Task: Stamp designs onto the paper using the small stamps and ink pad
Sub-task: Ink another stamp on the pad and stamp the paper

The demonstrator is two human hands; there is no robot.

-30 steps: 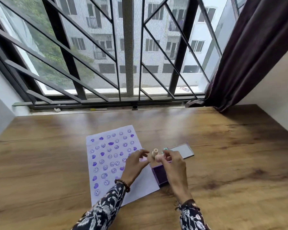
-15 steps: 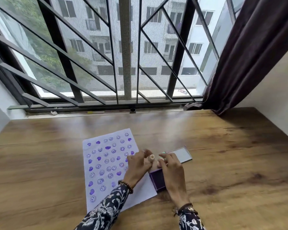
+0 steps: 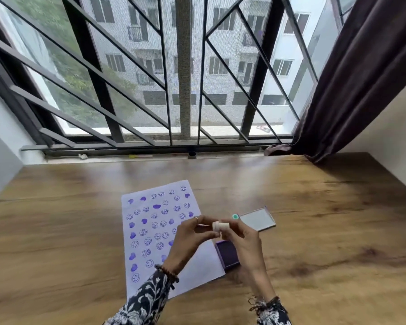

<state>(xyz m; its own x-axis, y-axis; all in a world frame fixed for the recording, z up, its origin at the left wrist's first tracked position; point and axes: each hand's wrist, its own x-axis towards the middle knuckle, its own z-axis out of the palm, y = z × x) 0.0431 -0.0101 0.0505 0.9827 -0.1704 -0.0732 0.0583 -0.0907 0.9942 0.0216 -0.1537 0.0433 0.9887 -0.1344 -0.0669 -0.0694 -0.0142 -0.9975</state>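
Note:
A white sheet of paper (image 3: 150, 231) lies on the wooden table (image 3: 314, 231), covered with several purple smiley and heart prints. Just right of it sits the open purple ink pad (image 3: 227, 254), partly hidden by my right hand (image 3: 244, 240). Its clear lid (image 3: 258, 219) lies a little farther back. Both hands meet above the paper's right edge around a small white cylindrical stamp (image 3: 220, 226). My left hand (image 3: 192, 235) pinches one end and my right hand holds the other. A second small stamp with a green top (image 3: 235, 216) stands beside the lid.
A barred window (image 3: 185, 78) with a sill runs along the table's far edge. A dark curtain (image 3: 361, 78) hangs at the right, touching the table's back right corner. White walls close in on both sides.
My hands have stayed together over the paper's right edge, turning the white stamp on its side between the fingertips. The camera has tilted and shifted slightly.

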